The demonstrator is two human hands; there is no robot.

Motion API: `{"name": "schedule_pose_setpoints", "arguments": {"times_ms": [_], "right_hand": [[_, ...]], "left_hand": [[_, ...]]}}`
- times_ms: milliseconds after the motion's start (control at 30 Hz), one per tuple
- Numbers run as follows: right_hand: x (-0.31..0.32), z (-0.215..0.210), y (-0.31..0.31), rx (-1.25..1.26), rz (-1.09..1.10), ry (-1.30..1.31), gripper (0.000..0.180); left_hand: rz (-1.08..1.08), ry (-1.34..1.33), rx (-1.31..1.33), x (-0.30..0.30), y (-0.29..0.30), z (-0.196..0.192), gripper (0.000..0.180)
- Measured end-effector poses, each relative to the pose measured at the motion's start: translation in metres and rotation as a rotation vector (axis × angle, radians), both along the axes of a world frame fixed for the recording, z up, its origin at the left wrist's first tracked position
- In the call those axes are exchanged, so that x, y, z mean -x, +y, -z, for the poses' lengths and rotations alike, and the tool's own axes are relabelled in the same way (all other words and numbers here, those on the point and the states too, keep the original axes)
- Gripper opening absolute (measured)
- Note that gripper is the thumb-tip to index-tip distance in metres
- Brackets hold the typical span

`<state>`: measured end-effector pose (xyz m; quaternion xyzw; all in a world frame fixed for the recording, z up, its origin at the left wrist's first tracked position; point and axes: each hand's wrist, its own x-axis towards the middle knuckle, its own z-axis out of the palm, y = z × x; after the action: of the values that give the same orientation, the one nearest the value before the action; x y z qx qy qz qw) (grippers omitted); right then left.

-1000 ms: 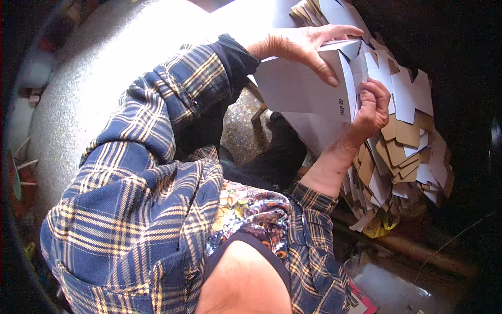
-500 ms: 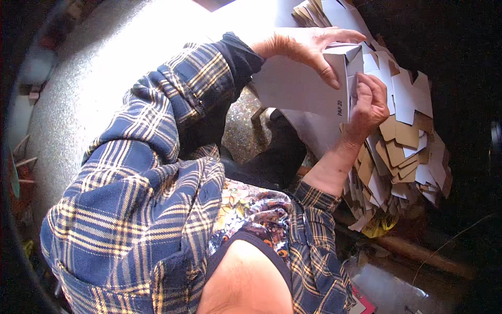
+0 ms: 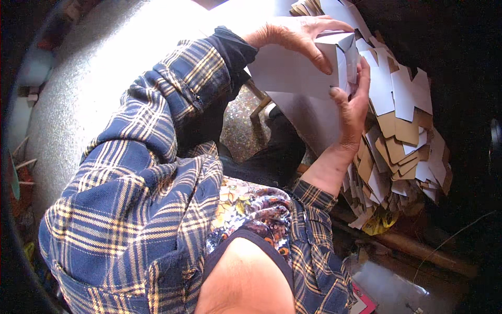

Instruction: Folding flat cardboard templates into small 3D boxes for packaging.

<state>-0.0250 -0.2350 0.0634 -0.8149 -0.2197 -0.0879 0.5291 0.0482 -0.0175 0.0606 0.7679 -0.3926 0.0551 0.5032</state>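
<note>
Both hands hold a white cardboard box (image 3: pixel 293 70) near the top of the head view. My left hand (image 3: pixel 298 36) lies over its upper side, fingers curled down across the folded end. My right hand (image 3: pixel 351 112) comes up from below and presses its thumb and fingers against the box's right end flaps. Both forearms wear blue and yellow plaid sleeves. The box hides part of the palms.
A heap of flat die-cut cardboard blanks (image 3: pixel 402 131), white on one face and brown on the other, spreads to the right of the hands. A pale speckled floor (image 3: pixel 94 94) lies at the left. Dark clutter and a shiny sheet (image 3: pixel 387 288) sit at lower right.
The box has shifted slightly up and to the right. My right hand has slid up along its end, and the end flaps look more folded in than a second ago.
</note>
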Motion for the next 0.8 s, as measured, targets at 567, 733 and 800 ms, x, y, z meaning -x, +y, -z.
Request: {"name": "schedule_pose_setpoints", "arguments": {"times_ms": [567,733,800], "right_hand": [[-0.003,0.017,0.001,0.035,0.156,-0.302,0.079],[-0.001,0.024,0.010,-0.158,0.254,-0.217,0.066],[-0.005,0.034,-0.001,-0.341,0.323,-0.083,0.076]], "left_hand": [[0.067,0.123,0.109,0.000,-0.011,0.002,0.100],[-0.267,-0.162,-0.014,-0.008,-0.001,0.003,0.086],[-0.556,-0.226,-0.175,0.004,0.007,-0.017,0.061]]}}
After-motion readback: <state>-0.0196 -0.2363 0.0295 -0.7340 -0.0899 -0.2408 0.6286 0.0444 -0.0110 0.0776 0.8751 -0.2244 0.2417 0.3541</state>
